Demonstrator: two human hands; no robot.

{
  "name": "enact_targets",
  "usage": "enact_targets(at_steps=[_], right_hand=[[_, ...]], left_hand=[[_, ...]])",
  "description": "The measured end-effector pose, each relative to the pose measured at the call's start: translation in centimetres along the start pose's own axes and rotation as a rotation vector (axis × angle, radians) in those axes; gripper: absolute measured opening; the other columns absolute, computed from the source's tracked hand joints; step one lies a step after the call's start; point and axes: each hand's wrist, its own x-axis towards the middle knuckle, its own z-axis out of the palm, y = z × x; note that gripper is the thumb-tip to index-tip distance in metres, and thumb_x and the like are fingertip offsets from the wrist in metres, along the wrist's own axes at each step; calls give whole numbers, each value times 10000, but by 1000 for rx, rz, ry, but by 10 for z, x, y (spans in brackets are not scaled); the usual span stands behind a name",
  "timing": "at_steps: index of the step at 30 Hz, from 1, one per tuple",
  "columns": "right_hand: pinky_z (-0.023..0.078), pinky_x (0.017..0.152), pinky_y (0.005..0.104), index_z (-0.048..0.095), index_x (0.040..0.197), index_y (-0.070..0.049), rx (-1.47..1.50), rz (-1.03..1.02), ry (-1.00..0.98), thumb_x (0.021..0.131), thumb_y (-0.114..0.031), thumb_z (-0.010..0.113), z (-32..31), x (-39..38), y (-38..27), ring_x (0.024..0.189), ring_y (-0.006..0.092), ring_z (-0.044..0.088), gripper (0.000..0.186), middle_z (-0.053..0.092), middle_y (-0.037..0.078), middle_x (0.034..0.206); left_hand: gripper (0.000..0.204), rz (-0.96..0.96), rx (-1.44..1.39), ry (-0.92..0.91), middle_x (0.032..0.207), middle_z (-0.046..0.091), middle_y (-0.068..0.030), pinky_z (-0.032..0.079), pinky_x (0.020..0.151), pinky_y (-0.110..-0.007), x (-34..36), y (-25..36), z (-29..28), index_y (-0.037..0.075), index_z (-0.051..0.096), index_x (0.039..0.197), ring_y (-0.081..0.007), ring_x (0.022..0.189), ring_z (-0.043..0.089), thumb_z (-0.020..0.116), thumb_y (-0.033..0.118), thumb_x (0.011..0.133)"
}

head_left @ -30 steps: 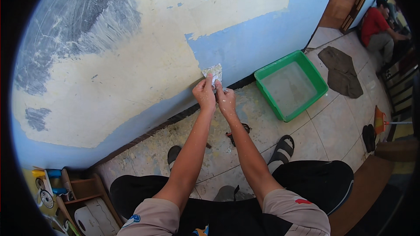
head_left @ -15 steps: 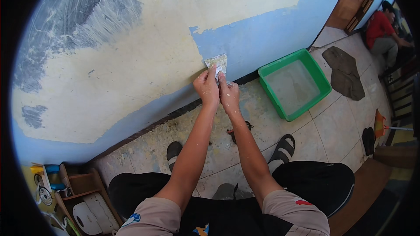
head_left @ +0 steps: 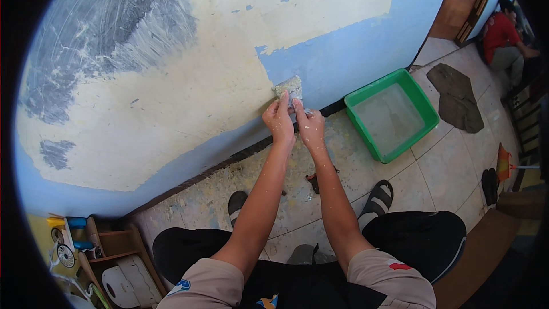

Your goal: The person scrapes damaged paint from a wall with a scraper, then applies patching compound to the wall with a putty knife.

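Both hands grip a flat scraper [head_left: 290, 86], its blade speckled with paint flakes. My left hand [head_left: 278, 120] has its fingers closed on the near left part of it. Beside it, my right hand [head_left: 310, 127] is closed on the lower right part, thumb pointing up along it. The handle is mostly hidden by the fingers. The blade lies against or just off the wall, where bare cream surface [head_left: 171, 114] meets blue paint [head_left: 337, 51]; contact is unclear. Pale flecks dot both hands and forearms.
A green basin [head_left: 373, 143] of cloudy water stands by the wall at right, with a dark cloth [head_left: 456, 98] beyond it. Paint flakes cover the tiles below the wall. A wooden shelf [head_left: 117, 243] is at lower left. Another person in red [head_left: 501, 37] sits far right.
The whole view has shifted slightly, moving the scene right and down. Both hands keep hold of the scraper, which has moved slightly up the wall with its blade tilted differently.
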Motion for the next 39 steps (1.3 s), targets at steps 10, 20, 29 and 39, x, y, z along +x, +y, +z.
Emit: enact_targets(at_steps=[10, 20, 29, 39], right_hand=[[436, 560, 419, 656, 767, 112, 104, 4, 71, 980, -449, 661, 11, -17, -5, 541, 183, 509, 600, 592, 188, 572], [423, 542, 356, 652, 688, 68, 254, 109, 30, 978, -463, 674, 17, -12, 22, 557, 124, 507, 605, 591, 68, 574], [372, 507, 319, 606, 614, 9, 257, 60, -29, 977, -470, 684, 12, -3, -18, 526, 101, 453, 606, 534, 22, 541], [344, 469, 286, 621, 641, -18, 431, 113, 7, 989, -420, 690, 17, -14, 8, 516, 72, 455, 537, 540, -17, 575]], left_hand=[[293, -41, 96, -10, 737, 643, -9, 486, 597, -270, -9, 23, 5, 23, 657, 747, -87, 646, 581, 756, 217, 943], [345, -58, 132, -20, 659, 559, 24, 399, 560, -258, -9, 16, 6, 46, 613, 675, -67, 602, 485, 768, 212, 936], [445, 55, 66, -17, 610, 472, 53, 345, 523, -269, -4, 39, 18, 62, 502, 611, -52, 585, 415, 769, 203, 938], [382, -14, 149, 25, 651, 545, 30, 390, 552, -271, -7, 16, 5, 29, 600, 649, -67, 604, 469, 779, 215, 931]])
